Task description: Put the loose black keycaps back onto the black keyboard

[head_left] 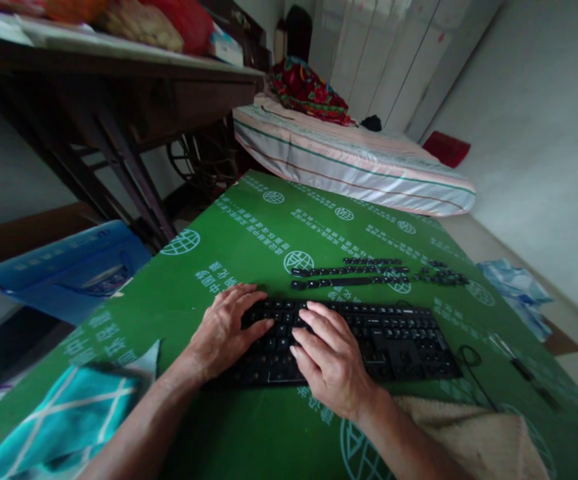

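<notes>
A black keyboard (pixel 393 340) lies on a green printed sheet (pixel 249 233). My left hand (pixel 223 327) rests on the keyboard's left end, fingers spread over the keys. My right hand (pixel 329 357) lies flat on the keys near the middle, fingers apart and pointing left. Neither hand holds anything. Just beyond the keyboard, loose black keycaps (pixel 353 277) sit in rows, with a smaller cluster of keycaps (pixel 441 275) to their right. The keyboard's black cable (pixel 471 363) loops off its right end.
A teal patterned cloth (pixel 63 420) lies at the near left and a beige towel (pixel 473 440) at the near right. A thin dark tool (pixel 521 367) lies at the right. A dark wooden table (pixel 119 87) stands at the left, a striped mattress (pixel 353 160) behind.
</notes>
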A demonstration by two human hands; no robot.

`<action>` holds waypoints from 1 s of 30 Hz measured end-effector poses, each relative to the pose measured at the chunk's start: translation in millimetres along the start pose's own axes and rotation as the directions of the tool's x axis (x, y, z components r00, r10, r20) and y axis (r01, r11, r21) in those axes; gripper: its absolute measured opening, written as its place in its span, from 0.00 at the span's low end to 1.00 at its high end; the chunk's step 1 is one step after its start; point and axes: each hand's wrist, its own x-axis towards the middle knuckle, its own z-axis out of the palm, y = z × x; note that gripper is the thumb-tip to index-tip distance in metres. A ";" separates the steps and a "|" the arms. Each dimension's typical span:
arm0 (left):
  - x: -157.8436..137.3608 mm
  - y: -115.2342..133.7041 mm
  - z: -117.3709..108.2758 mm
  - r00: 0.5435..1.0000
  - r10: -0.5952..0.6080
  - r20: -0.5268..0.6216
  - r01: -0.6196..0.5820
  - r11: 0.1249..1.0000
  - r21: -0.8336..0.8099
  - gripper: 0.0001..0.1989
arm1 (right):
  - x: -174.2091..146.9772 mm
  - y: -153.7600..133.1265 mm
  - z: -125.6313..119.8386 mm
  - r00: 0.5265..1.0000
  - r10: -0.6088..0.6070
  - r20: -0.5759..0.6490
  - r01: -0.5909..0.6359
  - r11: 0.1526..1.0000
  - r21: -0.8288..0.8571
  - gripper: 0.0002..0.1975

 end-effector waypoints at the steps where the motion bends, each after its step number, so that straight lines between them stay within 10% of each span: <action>1: 0.0 -0.4 0.0 1.000 0.002 -0.001 -0.002 1.000 -0.001 0.24 | 1.8 4.6 -1.6 1.000 0.019 -0.008 -0.019 1.000 -0.003 0.10; 9: -0.4 -1.0 -1.0 1.000 -0.015 0.007 0.015 1.000 -0.014 0.26 | 30.2 88.6 -29.5 0.987 0.162 -0.023 -0.164 0.974 -0.157 0.09; 16: -1.8 -1.2 -1.1 1.000 -0.015 -0.007 0.015 1.000 0.005 0.25 | 70.8 166.6 -37.5 0.898 0.297 0.326 -0.167 0.913 -0.373 0.07; 30: -3.1 1.8 -2.4 0.999 -0.033 0.007 0.033 0.999 0.008 0.22 | 90.2 206.0 -15.2 0.742 0.332 0.583 -0.114 0.919 -0.378 0.07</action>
